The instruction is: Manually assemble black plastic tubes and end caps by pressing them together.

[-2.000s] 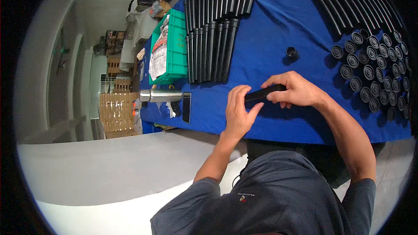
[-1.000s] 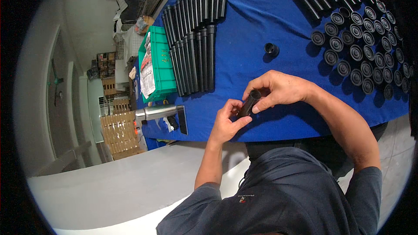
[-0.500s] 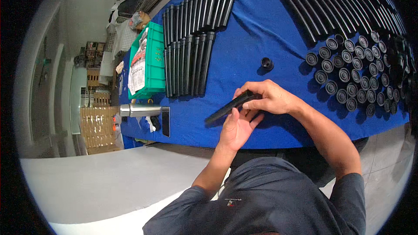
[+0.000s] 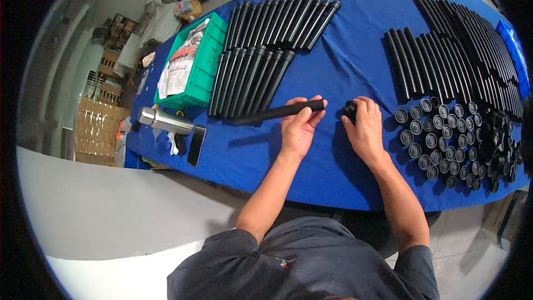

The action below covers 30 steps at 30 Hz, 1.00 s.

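I'm looking over a blue-covered bench: bare black tubes are filling the right above a crowd of round caps, with two rows of collared tubes crowding the left beside a green crate and a steel flask. Below those rows a single black tube is slanting, the left hand gripping one end, fingers closed, a phone lying past the other. The right hand is clasping a small black cap near the tube.

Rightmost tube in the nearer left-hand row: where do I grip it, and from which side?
Probably mid-length, coming from the right: the tube is slim and straight, the next tube crowds its left, while blue cloth borders its right.
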{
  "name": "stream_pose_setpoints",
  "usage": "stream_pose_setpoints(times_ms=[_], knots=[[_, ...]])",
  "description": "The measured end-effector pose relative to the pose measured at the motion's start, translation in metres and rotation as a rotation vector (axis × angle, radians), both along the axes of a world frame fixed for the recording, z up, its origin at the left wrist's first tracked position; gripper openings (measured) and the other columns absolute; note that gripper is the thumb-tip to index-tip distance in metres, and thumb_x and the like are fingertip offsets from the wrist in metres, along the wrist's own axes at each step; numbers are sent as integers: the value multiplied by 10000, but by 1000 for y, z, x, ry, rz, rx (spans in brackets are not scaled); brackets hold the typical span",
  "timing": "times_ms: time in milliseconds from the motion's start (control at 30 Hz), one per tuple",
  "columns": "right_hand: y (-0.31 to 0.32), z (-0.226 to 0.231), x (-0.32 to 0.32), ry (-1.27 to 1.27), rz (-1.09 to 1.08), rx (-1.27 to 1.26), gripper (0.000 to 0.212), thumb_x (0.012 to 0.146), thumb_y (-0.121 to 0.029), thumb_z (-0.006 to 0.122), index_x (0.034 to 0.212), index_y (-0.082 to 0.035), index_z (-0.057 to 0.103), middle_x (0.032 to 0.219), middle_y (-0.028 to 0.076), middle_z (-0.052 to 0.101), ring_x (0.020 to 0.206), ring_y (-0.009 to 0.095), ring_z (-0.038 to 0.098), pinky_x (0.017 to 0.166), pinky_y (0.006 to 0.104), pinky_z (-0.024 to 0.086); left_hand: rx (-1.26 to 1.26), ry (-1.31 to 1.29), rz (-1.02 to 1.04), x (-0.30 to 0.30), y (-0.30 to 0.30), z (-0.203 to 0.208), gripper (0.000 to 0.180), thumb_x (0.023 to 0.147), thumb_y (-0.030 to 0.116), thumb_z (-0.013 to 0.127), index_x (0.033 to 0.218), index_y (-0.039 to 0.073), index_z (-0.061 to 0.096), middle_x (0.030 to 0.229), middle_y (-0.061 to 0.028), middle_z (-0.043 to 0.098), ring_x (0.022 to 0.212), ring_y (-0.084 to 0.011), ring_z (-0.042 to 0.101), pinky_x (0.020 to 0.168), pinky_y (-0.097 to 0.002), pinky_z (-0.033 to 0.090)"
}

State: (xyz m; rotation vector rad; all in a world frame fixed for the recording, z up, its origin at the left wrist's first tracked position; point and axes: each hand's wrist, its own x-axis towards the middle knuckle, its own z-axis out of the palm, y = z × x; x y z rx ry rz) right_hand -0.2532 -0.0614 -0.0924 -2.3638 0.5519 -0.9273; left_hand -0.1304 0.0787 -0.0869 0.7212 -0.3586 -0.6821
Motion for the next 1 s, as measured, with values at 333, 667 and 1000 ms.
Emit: stream_pose_setpoints(times_ms=[333, 667, 1000], knots=[[-10, 6, 3, 37, 57, -11, 416, 745, -81, 743, 1101, 1, 545, 1117, 176, 593, 1031, 365, 565, 882, 447, 449, 30, 19, -84, 0, -8, -7, 225, 899, 42, 648, 1118, 79, 614, 1179, -189, 651, 1105, -351, 640, 909, -426, 587], [-6, 20, 1, -13, 378, 444, 373, 823, -81, 718, 1166, -2, 594, 1048, 172, 636, 980, 326, 638, 839, 366, 509, 70, -52, -71, -3, -8, -9, 240, 889, 49, 658, 1120, 65, 593, 1164, -195, 646, 1107, -303, 628, 961, -435, 526], [-7, 24, -3, -59, 357, 484, 340, 834, -74, 723, 1148, -5, 613, 1047, 134, 637, 968, 267, 645, 840, 345, 505, 109, 92, -75, -9, -8, -4, 238, 889, 5, 641, 1121, 34, 596, 1148, -210, 655, 1062, -288, 660, 910, -416, 579]])
